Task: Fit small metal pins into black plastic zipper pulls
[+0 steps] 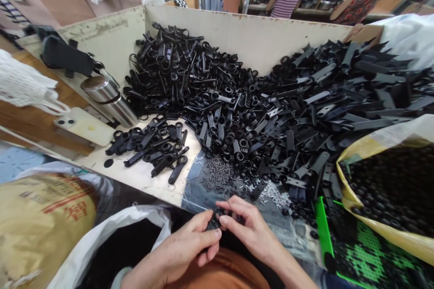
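Pinching a small black plastic ring part [217, 218] between them, the left hand [172, 253] and the right hand [252, 235] work close together over the lap. Both hands are curled narrow, and their fingers hide most of the part, so its full shape is hard to tell. Just ahead of the hands lie tiny silver screws [219, 176]. Farther ahead, a small heap of black plastic handles with round ring ends [149, 149] sits on a pale board, and a huge heap of black plastic pieces [190, 81] rises behind it against tall tan cardboard walls [244, 36]. Right of the right hand sits a yellow sack of round black bits [400, 239].
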A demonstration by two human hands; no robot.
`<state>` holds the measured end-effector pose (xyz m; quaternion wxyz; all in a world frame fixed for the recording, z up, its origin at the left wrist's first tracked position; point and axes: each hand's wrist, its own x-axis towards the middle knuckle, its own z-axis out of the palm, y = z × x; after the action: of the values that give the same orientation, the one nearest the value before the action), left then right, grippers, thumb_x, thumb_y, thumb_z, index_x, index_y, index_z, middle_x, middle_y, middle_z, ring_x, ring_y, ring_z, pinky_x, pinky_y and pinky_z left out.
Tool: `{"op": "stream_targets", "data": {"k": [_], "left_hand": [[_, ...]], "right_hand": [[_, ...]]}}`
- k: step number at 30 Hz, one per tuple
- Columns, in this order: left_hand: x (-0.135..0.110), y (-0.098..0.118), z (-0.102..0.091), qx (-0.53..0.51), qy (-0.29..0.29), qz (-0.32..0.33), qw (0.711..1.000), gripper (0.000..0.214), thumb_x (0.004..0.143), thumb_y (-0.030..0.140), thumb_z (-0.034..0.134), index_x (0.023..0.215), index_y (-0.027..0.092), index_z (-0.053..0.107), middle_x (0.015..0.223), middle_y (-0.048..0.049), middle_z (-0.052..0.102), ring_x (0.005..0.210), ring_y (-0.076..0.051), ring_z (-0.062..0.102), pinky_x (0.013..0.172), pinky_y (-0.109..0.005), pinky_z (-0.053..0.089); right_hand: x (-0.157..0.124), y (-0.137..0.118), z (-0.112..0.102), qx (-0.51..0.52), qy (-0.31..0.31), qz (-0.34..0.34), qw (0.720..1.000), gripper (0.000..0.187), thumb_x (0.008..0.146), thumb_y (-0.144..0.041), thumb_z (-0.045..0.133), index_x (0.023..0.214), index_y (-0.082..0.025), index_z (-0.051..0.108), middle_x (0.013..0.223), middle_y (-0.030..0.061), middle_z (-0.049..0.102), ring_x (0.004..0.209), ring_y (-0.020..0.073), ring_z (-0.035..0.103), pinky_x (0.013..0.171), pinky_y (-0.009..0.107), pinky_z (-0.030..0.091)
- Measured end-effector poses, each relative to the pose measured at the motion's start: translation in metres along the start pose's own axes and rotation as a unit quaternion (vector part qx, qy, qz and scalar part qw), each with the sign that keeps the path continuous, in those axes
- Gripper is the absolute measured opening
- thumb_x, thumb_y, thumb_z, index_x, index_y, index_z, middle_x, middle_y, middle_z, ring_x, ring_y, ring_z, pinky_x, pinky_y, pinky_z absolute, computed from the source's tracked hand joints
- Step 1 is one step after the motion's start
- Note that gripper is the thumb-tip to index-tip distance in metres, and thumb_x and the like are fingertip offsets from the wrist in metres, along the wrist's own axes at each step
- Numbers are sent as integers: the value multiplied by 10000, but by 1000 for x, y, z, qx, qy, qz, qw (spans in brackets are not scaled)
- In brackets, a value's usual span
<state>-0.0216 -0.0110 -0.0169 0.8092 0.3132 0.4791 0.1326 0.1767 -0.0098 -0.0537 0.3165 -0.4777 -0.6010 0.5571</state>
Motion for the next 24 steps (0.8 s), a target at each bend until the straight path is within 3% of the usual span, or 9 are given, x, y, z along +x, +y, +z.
{"op": "stream_targets", "data": {"k": [5,9,12,14,16,18,21,24], "left_hand": [[-4,-13,-4,23,-8,4,1000,533,843,464,661,1244,135,534,656,71,507,557,-89,364,529,-226,269],[-4,-28,-14,17,-15,-26,999,646,834,522,683,1313,116,527,629,61,550,499,-79,377,530,-229,260],[2,-24,-21,30,87,30,995,639,822,567,703,1294,158,566,694,28,607,563,-119,481,535,-229,315],[10,-13,-23,109,204,113,966,414,844,505,702,1116,196,658,794,-14,682,704,-175,593,617,-254,406],[19,-1,-21,233,287,159,915,200,869,408,677,910,213,686,821,-39,731,784,-230,655,693,-293,441],[30,7,-16,351,318,159,866,149,901,343,622,847,221,688,766,-57,749,755,-270,694,689,-322,434],[45,7,-8,467,332,145,807,198,948,293,546,1004,202,713,801,-122,785,770,-328,744,674,-347,428],[53,2,-5,511,334,146,779,238,958,240,508,1080,197,707,865,-154,800,829,-348,762,684,-350,442]], "right_hand": [[-8,0,8,2,-1,6,1000,315,973,-428,641,1156,-216,786,884,26,605,820,184,586,748,300,478],[-18,0,11,-27,-10,2,1000,256,977,-375,642,1160,-246,765,905,25,627,801,184,601,711,285,475],[-17,3,4,-60,32,-2,998,307,979,-392,641,1243,-259,723,913,29,655,767,186,610,688,285,487],[-11,4,-3,-89,90,-9,992,245,1006,-392,589,1105,-237,751,871,33,664,750,192,617,700,294,494],[-1,4,-9,-125,125,-14,984,241,1022,-362,552,946,-223,733,822,33,663,743,199,627,701,300,492],[10,3,-9,-156,127,-25,979,218,1024,-318,540,909,-220,697,825,35,666,754,204,641,695,301,488],[23,3,-3,-199,115,-58,972,211,1037,-256,495,923,-217,668,868,47,657,782,207,650,699,303,492],[32,8,5,-250,107,-73,959,265,1056,-235,441,902,-213,655,875,55,630,756,204,643,663,297,488]]}}
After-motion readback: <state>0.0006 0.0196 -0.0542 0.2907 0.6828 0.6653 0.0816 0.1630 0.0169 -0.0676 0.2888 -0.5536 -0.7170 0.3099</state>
